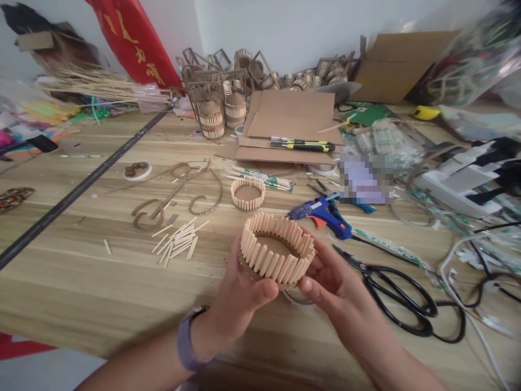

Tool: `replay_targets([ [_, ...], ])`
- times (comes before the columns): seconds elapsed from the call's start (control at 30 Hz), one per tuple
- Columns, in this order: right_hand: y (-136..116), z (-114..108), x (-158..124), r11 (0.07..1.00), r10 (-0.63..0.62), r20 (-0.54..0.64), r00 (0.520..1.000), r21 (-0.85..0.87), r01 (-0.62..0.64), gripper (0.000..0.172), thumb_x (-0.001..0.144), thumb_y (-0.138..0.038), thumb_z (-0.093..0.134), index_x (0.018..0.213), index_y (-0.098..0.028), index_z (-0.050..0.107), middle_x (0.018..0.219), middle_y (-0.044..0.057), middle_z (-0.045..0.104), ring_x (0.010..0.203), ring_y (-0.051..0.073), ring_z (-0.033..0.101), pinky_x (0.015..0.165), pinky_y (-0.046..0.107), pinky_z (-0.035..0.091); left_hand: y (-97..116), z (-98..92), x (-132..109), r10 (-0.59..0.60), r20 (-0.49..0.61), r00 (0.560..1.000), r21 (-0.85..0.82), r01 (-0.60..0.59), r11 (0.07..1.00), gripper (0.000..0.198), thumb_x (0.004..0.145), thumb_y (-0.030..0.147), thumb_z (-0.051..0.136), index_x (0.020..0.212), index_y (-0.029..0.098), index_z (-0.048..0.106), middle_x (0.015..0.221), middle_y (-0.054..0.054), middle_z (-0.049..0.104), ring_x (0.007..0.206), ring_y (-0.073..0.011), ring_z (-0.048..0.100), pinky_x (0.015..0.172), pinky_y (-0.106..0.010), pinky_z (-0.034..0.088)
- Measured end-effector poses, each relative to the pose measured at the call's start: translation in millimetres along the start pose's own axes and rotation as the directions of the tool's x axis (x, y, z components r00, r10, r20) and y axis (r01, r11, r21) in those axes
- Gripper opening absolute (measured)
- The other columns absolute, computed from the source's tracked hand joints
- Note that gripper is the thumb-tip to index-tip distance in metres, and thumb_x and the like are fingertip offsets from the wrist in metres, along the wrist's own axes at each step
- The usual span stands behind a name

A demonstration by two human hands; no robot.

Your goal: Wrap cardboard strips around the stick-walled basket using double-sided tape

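Observation:
Between my two hands, raised over the near part of the table, is a round cardboard ring with short wooden sticks (280, 266) standing side by side around it. My left hand (244, 296) grips its left side, thumb at the lower front edge. On the right side, my right hand (329, 282) holds it with the thumb near the bottom rim; some fingers are hidden behind. Just beyond lies a smaller stick ring (247, 194) with a cardboard base. A blue glue gun (323, 212) rests to the right of it. Loose cut sticks (179, 243) are scattered left of my hands.
Black-handled scissors (399, 298) lie at the right, near white cables (451, 271). Cardboard sheets (291, 117) with utility knives (303, 145) are farther back. Finished stick lanterns (211, 117) stand by the wall. A dark metal bar (85, 184) crosses the left side.

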State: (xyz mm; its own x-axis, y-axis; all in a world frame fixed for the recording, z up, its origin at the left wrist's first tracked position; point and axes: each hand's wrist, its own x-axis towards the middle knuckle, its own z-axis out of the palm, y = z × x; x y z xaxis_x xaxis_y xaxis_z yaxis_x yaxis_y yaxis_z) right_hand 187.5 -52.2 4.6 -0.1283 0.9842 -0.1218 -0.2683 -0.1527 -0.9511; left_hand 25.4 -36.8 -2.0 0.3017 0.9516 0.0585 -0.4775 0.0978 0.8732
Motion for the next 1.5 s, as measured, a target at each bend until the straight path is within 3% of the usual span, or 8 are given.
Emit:
replay_targets([
  [0.27,16.4,-3.8,-7.6,0.979,-0.146,-0.097,0.984,-0.154,0.130,0.104,0.065,-0.056,0.085,0.151,-0.033,0.032,0.155,0.011,0.044,0.140,0.032,0.044,0.114,0.046,0.039,1.2,2.8,-3.0,-0.088,0.017,0.996,0.005,0.088,0.996,0.092,0.063,0.043,0.091,0.141,0.025,0.046,0.133,-0.012,0.061,0.128,-0.0338,0.054,0.109,-0.046,0.043],
  [0.47,11.5,-11.6,-9.8,0.932,-0.256,-0.086,0.963,-0.287,0.222,0.120,0.054,-0.056,0.090,0.154,-0.033,0.028,0.141,0.014,0.057,0.133,0.037,0.052,0.109,0.049,0.045,4.4,-7.2,-9.3,-0.065,-0.027,0.998,0.088,0.067,0.994,0.123,0.054,0.030,0.096,0.154,0.027,0.024,0.151,-0.016,0.042,0.137,-0.0399,0.043,0.115,-0.056,0.033],
  [0.7,7.4,-14.7,-12.0,0.943,-0.221,-0.057,0.974,-0.266,0.199,0.127,0.053,-0.050,0.093,0.156,-0.035,0.020,0.132,0.014,0.064,0.124,0.038,0.059,0.106,0.051,0.047,10.6,-10.5,-8.8,-0.042,0.032,0.999,0.175,0.036,0.984,0.132,0.054,0.026,0.095,0.157,0.027,0.012,0.146,-0.017,0.047,0.133,-0.0409,0.048,0.114,-0.057,0.034],
  [0.9,4.2,-21.2,-7.9,0.908,-0.284,0.036,0.958,-0.310,0.281,0.128,0.059,-0.046,0.091,0.158,-0.033,0.011,0.132,0.015,0.064,0.122,0.036,0.062,0.106,0.055,0.047,11.2,-14.0,-4.7,-0.013,0.085,0.996,0.206,-0.005,0.978,0.132,0.054,0.031,0.095,0.157,0.024,0.013,0.147,-0.018,0.046,0.134,-0.0404,0.047,0.114,-0.058,0.034],
  [1.1,3.9,-27.8,-3.8,0.838,-0.325,0.132,0.936,-0.420,0.350,0.115,0.069,-0.057,0.081,0.157,-0.038,0.010,0.134,0.012,0.063,0.125,0.036,0.060,0.105,0.055,0.049,9.0,-13.3,-5.0,-0.081,0.091,0.993,0.166,0.065,0.984,0.127,0.055,0.044,0.094,0.156,0.023,0.019,0.150,-0.017,0.044,0.140,-0.0394,0.041,0.115,-0.058,0.034],
  [1.23,6.4,-24.4,-4.4,0.805,-0.306,0.158,0.939,-0.483,0.344,0.128,0.061,-0.066,0.081,0.158,-0.037,0.004,0.146,0.012,0.053,0.131,0.039,0.053,0.107,0.053,0.048,7.6,-10.5,-8.7,-0.146,0.062,0.987,0.154,0.135,0.979,0.127,0.054,0.039,0.095,0.156,0.026,0.019,0.151,-0.016,0.043,0.139,-0.0395,0.042,0.114,-0.060,0.035],
  [1.4,7.6,-24.8,-5.2,0.790,-0.350,0.151,0.925,-0.484,0.378,0.121,0.068,-0.065,0.077,0.158,-0.034,0.002,0.139,0.015,0.057,0.126,0.035,0.059,0.104,0.051,0.051,7.2,-12.3,-9.6,-0.162,0.074,0.984,0.183,0.147,0.972,0.122,0.054,0.032,0.096,0.153,0.026,0.026,0.151,-0.016,0.043,0.137,-0.0391,0.045,0.114,-0.058,0.037],
  [1.5,6.9,-27.6,-6.7,0.798,-0.318,0.167,0.933,-0.484,0.359,0.126,0.068,-0.063,0.079,0.158,-0.034,-0.004,0.138,0.016,0.056,0.127,0.036,0.058,0.100,0.051,0.053,7.8,-15.5,-8.8,-0.145,0.111,0.983,0.200,0.121,0.972,0.127,0.052,0.032,0.096,0.155,0.028,0.021,0.151,-0.016,0.042,0.137,-0.0403,0.044,0.113,-0.058,0.038],
])
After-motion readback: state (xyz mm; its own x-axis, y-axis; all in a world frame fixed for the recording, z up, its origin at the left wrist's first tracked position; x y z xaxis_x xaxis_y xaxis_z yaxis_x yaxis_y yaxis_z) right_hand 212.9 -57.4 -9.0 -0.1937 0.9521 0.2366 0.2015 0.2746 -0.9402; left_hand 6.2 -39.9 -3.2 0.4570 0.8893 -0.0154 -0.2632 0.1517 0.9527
